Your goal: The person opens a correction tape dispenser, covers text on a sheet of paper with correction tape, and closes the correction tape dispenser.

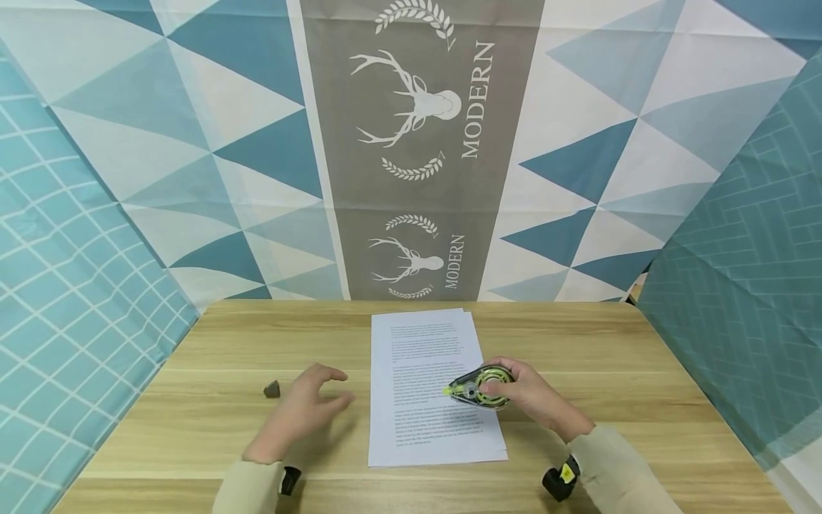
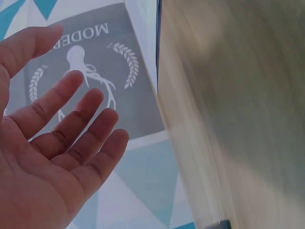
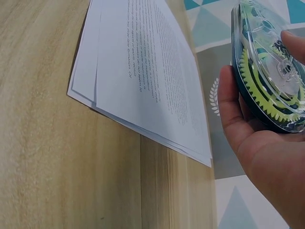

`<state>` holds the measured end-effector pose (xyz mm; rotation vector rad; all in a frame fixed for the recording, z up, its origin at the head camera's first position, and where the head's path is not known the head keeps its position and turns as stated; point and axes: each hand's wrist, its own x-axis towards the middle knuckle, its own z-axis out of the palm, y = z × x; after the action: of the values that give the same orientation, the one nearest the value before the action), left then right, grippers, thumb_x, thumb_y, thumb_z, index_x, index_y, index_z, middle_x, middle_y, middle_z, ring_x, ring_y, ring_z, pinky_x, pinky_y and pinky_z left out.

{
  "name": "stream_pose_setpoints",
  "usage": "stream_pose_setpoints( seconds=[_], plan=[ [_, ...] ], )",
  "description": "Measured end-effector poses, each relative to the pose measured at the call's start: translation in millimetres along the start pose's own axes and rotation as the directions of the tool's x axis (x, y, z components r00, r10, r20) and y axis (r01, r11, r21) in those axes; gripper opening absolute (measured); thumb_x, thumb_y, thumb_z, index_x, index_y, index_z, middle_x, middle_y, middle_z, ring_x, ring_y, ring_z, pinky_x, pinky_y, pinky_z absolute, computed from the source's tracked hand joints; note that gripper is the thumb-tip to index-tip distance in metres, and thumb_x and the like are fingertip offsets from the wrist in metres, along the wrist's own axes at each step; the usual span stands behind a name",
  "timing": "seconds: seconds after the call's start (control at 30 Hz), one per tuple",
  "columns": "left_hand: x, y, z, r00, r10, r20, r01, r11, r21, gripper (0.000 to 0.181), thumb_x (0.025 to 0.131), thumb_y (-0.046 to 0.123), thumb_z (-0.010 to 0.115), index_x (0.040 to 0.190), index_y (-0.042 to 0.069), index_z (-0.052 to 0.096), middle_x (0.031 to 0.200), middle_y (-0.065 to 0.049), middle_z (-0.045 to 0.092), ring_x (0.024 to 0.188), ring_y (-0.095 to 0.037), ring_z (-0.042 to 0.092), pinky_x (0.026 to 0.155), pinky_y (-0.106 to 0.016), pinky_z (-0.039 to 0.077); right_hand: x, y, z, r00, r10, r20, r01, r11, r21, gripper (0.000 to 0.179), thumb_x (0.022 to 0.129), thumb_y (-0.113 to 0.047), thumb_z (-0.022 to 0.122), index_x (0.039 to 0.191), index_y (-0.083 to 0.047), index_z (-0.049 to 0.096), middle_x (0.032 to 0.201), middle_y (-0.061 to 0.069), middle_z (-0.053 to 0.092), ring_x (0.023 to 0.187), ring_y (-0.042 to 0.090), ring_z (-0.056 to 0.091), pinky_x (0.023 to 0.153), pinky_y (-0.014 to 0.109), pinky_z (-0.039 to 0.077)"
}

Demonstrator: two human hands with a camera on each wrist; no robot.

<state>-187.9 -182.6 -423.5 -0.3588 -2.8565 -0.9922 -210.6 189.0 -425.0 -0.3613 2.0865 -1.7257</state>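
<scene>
My right hand grips a correction tape between thumb and fingers, its pointed tip turned left over the printed sheets. In the right wrist view, green gear wheels show through the clear case of the correction tape. My left hand hovers left of the paper with nothing in it; in the left wrist view the palm and spread, slightly bent fingers of the left hand show. A small dark grey, cap-like piece lies on the table just left of that hand.
The sheets lie in a slightly uneven stack on the wooden table. A patterned cloth with deer heads and triangles hangs behind the table's far edge, and blue tiled-pattern cloths hang at the sides.
</scene>
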Motion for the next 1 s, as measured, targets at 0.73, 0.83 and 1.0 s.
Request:
stream_pose_setpoints(
  seconds=[0.73, 0.83, 1.0],
  plan=[
    [-0.8, 21.5, 33.1, 0.986, 0.136, 0.097, -0.135, 0.991, -0.013, 0.035, 0.074, 0.025, 0.077, 0.099, 0.004, 0.063, 0.102, -0.004, 0.062, 0.101, -0.022, 0.059, 0.089, -0.041, 0.048, 3.7, 6, 1, 0.999, 0.000, 0.045, -0.001, 1.000, 0.021, 0.051, 0.084, -0.019, 0.068, 0.123, 0.006, 0.046, 0.106, 0.005, 0.060, 0.094, 0.014, 0.058, 0.078, 0.024, 0.050],
    [-1.9, 24.2, 35.6, 0.980, 0.156, 0.126, -0.155, 0.988, -0.016, 0.034, 0.075, 0.023, 0.077, 0.099, 0.003, 0.063, 0.102, -0.005, 0.062, 0.100, -0.022, 0.058, 0.087, -0.041, 0.048, 4.1, 7, 2, 0.999, 0.003, 0.045, -0.004, 1.000, 0.022, 0.052, 0.083, -0.018, 0.069, 0.123, 0.006, 0.046, 0.106, 0.005, 0.060, 0.093, 0.014, 0.058, 0.077, 0.024, 0.051],
    [-2.4, 26.1, 41.2, 0.972, 0.167, 0.164, -0.171, 0.985, 0.009, 0.034, 0.075, 0.023, 0.076, 0.099, 0.002, 0.063, 0.101, -0.004, 0.061, 0.095, -0.020, 0.057, 0.084, -0.038, 0.049, 5.3, 9, 4, 0.999, 0.000, 0.039, 0.000, 1.000, 0.003, 0.051, 0.082, -0.020, 0.070, 0.122, 0.005, 0.048, 0.106, 0.005, 0.060, 0.093, 0.015, 0.058, 0.076, 0.024, 0.051]
  ],
)
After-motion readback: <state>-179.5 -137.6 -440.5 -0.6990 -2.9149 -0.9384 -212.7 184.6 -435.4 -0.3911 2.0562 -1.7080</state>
